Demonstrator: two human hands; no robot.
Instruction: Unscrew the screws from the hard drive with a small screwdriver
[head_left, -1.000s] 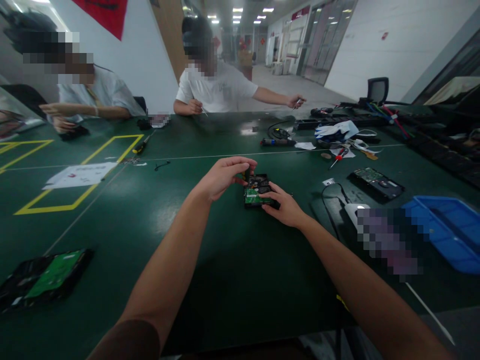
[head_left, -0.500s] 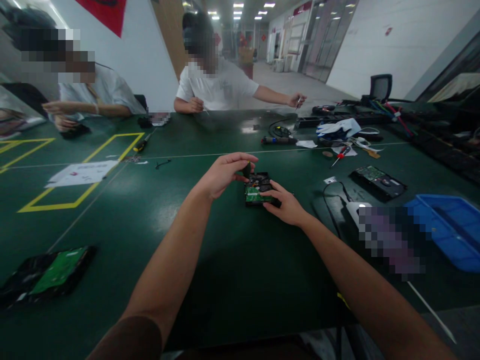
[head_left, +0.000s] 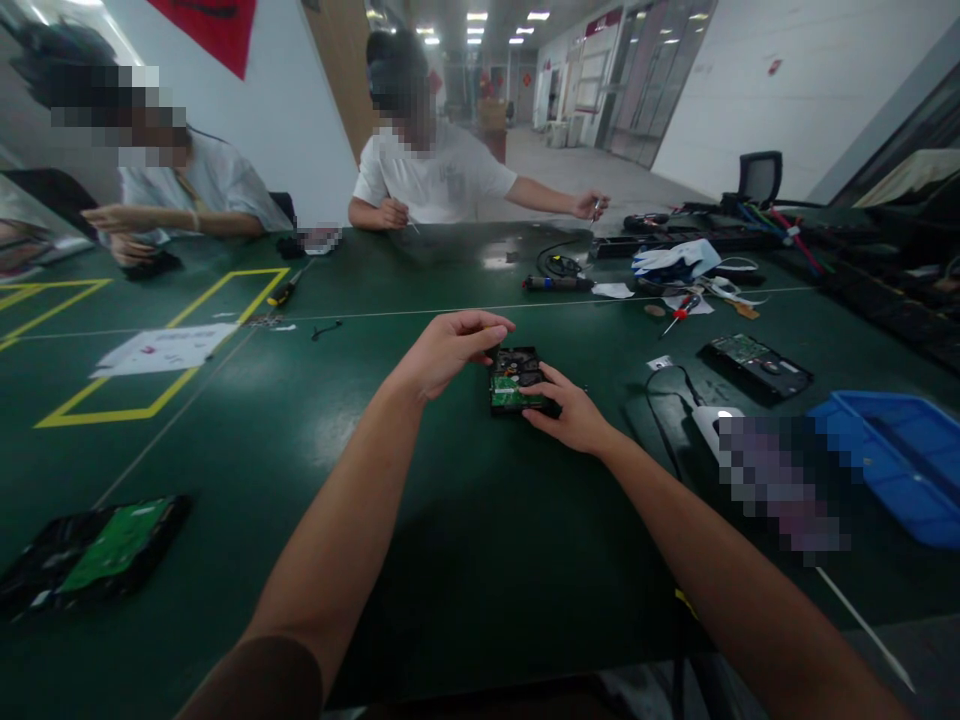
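A hard drive (head_left: 507,382) lies on the dark green table (head_left: 480,560) with its green circuit board facing up. My left hand (head_left: 459,345) is closed in a pinch over its far left corner. Its fingers hold a short screwdriver (head_left: 493,353) upright, mostly hidden behind the thumb and fingers. I cannot make out where the tip meets the drive. My right hand (head_left: 570,408) grips the right side of the hard drive, thumb at the near edge and fingers across the board.
Another hard drive (head_left: 756,368) and a blue tray (head_left: 892,460) are at right; a third drive (head_left: 97,550) lies near left. Beyond are a red-handled screwdriver (head_left: 681,312), a dark electric screwdriver (head_left: 556,283) and a yellow-black screwdriver (head_left: 283,290). Two people sit across the table.
My left fingers have turned and closed further over the screwdriver, hiding more of its handle. The hard drive and my right hand stay nearly in place.
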